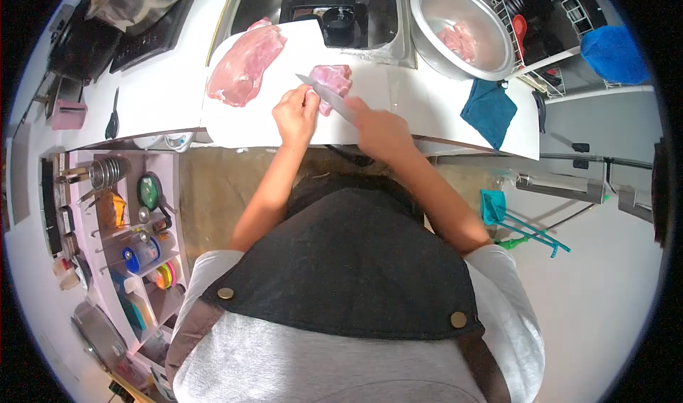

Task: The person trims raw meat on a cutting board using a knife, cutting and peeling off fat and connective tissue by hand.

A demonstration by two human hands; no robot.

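Grips a knife [329, 97] in the right hand [382, 131], with closed, slightly blurred fingers over the hidden handle. Points the blade forward and to the left, slanting across the small piece of meat [334, 78] toward the left hand [295, 116]. Curls the left fingers inward, tips gathered close together at the left edge of that piece, right beside the blade. Cannot tell there between a pinch on the meat and a mere touch. Has the small piece just ahead of and between the two hands, flat on the white work surface [235, 123], partly beyond the blade and partly on its near side. Has the large piece of meat [245, 65] ahead and to the left of the left hand, on the same white surface, well apart from both hands and from the knife. Faces a sink [384, 19] beyond the meat. Has to the right, well apart from the right hand, a metal bowl [425, 47] with pieces of meat [457, 41] inside, and, at the near edge of the counter [427, 115], a blue cloth [489, 113]. Has at far left, well away from the left hand, a pair of dark scissors [112, 122].
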